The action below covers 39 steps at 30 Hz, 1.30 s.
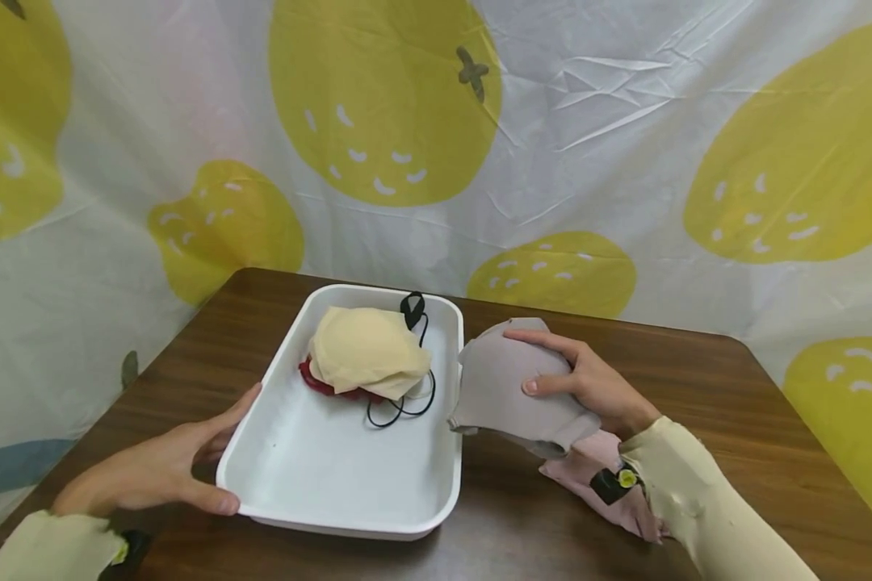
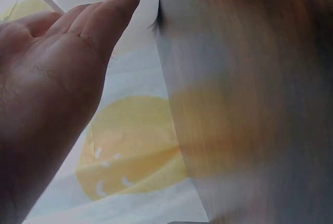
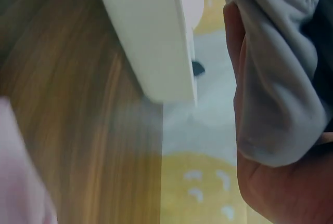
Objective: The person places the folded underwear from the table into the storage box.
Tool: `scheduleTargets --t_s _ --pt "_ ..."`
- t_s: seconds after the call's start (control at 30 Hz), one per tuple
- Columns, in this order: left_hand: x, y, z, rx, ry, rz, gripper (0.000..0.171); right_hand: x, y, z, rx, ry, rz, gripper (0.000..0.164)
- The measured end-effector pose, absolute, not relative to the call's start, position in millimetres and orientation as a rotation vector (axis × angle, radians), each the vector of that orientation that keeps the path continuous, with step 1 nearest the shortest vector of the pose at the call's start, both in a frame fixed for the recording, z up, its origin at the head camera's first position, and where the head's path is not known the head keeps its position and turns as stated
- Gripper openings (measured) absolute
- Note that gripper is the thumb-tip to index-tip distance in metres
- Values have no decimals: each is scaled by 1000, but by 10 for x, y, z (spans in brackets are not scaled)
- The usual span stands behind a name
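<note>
My right hand (image 1: 589, 379) grips a grey, dome-shaped folded fabric piece (image 1: 516, 387), thumb and fingers spread over it, just right of the white tray (image 1: 349, 492). In the right wrist view the grey fabric (image 3: 281, 78) has a stitched edge and lies in the palm. My left hand (image 1: 160, 464) rests with fairly straight fingers along the tray's left side, thumb near its front left corner. Inside the tray sits a cream domed fabric piece (image 1: 366, 347) on top of a dark red one (image 1: 316, 379). A black cord (image 1: 432, 387) trails beside them.
A pink cloth (image 1: 596, 476) lies on the brown wooden table (image 1: 698, 387) under the right wrist. Behind the table hangs a white curtain (image 1: 589, 177) with yellow fruit prints. The tray's front half shows its bare white floor.
</note>
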State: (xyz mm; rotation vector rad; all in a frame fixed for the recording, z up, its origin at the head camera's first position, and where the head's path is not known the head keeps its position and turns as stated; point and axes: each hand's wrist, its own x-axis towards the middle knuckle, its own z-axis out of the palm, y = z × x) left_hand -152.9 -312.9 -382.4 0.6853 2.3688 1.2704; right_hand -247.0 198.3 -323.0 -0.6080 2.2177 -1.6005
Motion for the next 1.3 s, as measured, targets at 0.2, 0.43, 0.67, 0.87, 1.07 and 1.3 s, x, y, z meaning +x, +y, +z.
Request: scheduleTargets --t_s 0.2,0.43,0.67,0.87,1.07,1.3 --pt "-1532 -3126 -3828 690 2354 1289 121 -2470 1630 -3239 -557 2155 -1602 70" --pt "-1529 -3098 -3840 712 2320 1332 121 -2451 1316 -3303 -553 2104 -1597 69" --pt "-1515 -3101 -3845 747 2283 1371 119 -2396 1086 -3364 -604 2036 -1599 68" --pt "-1508 -3110 -3840 766 2293 1369 120 -2358 881 -3403 -707 2088 -1542 67" --pt "-1500 -3119 -3853 770 2333 1338 120 -2339 661 -3423 -812 2222 -1389 66" --pt "-1493 -3153 -3865 774 2346 1339 120 -2292 424 -3441 -988 2314 -1206 68"
